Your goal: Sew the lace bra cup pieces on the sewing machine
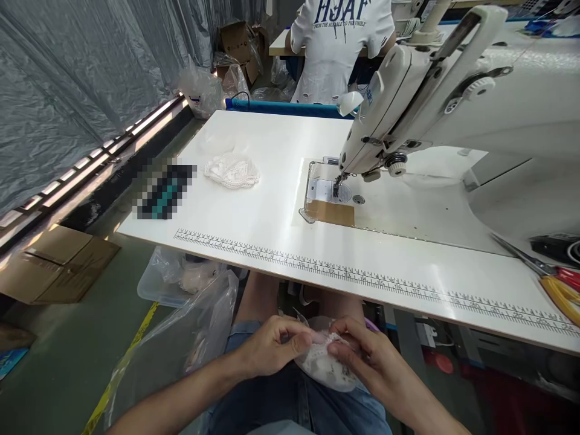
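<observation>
Over my lap, below the table's front edge, a piece of white lace fabric (327, 367) hangs between both hands. My left hand (287, 344) pinches its left upper edge with thumb and forefinger. My right hand (362, 349) has its fingers closed on the lace edge at the right. The exact fold under the fingertips is hidden. Another white lace piece (232, 170) lies on the left part of the white sewing table (254, 223).
A white sewing machine (385, 115) stands on the table's right side. Scissors (539, 266) lie at the right edge. Left below are a clear plastic bin (158, 281), a plastic bag (181, 338) and a cardboard box (58, 263). A person in a white shirt (339, 60) sits ahead.
</observation>
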Motion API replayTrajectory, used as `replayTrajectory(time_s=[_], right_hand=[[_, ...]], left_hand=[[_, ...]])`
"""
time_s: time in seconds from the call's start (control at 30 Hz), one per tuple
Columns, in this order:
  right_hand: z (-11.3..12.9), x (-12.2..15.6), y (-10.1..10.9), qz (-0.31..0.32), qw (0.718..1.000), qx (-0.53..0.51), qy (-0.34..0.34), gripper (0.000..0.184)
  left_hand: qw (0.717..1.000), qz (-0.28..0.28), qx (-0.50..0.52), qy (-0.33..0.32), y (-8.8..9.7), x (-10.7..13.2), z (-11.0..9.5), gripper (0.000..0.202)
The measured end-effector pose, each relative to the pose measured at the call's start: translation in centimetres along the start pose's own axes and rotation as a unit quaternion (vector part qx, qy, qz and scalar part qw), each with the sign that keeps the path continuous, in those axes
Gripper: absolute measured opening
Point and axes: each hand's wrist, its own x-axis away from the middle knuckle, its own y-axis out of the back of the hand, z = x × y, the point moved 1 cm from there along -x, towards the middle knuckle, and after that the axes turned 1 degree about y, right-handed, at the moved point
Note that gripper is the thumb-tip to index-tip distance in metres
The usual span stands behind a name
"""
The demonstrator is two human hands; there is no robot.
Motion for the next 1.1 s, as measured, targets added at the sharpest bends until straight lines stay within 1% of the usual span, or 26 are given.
replayTrajectory(time_s=[0.1, 0.2, 0.27, 0.3, 0.37, 0.43, 0.5, 0.57, 0.63, 0.73, 0.83, 0.97, 1.1], right_hand=[[0.1, 0.0, -0.2, 0.001, 1.000, -0.007, 0.001, 0.024], [0.5, -0.1, -0.3, -0.005, 1.000, -0.009, 0.012, 0.024], [1.0, 0.0, -0.1, -0.013, 1.000, -0.008, 0.021, 0.024], [1.3, 0.1, 0.0, -0.017, 1.000, -0.005, 0.023, 0.025], [1.9, 0.3, 0.5, -0.019, 1.000, 0.006, 0.023, 0.026], [2.2, 0.6, 0.9, -0.013, 1.000, 0.005, 0.015, 0.028], [2.2, 0.7, 1.1, -0.002, 1.000, -0.019, 0.003, 0.029], [2.0, 0.7, 1.2, 0.002, 0.999, -0.034, -0.004, 0.030], [1.7, 0.7, 1.3, -0.004, 1.000, -0.017, 0.008, 0.028], [1.6, 0.7, 1.5, -0.010, 0.998, 0.030, 0.048, 0.021], [1.8, 0.7, 1.6, 0.005, 0.997, 0.045, 0.063, 0.018], [1.6, 0.6, 1.6, 0.053, 0.998, -0.003, 0.044, 0.022], [0.8, 0.6, 1.7, 0.050, 0.998, -0.027, -0.001, 0.029]], left_hand=[[0.998, -0.027, -0.061, 0.006, -0.4, 0.2, -0.5, 0.040], [0.986, -0.083, -0.144, 0.025, -1.1, 0.1, -1.2, 0.020], [0.974, -0.108, -0.199, 0.007, -1.3, 0.0, -2.0, 0.006], [0.968, -0.111, -0.226, -0.009, -1.3, 0.0, -2.4, 0.005], [0.957, -0.095, -0.272, -0.029, -1.0, -0.1, -3.3, 0.009], [0.955, -0.061, -0.289, -0.027, -0.4, -0.1, -3.9, 0.012], [0.960, -0.024, -0.276, -0.038, 0.1, -0.2, -4.1, 0.015], [0.967, 0.005, -0.248, -0.062, 0.5, -0.3, -4.1, 0.018], [0.973, 0.029, -0.218, -0.065, 0.6, -0.4, -3.8, 0.021], [0.979, 0.039, -0.195, -0.030, 0.6, -0.6, -3.3, 0.027], [0.980, 0.043, -0.193, -0.007, 0.8, -0.5, -3.3, 0.031], [0.978, 0.081, -0.192, -0.011, 1.4, -0.2, -3.9, 0.040], [0.972, 0.072, -0.223, 0.014, 1.7, -0.1, -4.3, 0.039]])
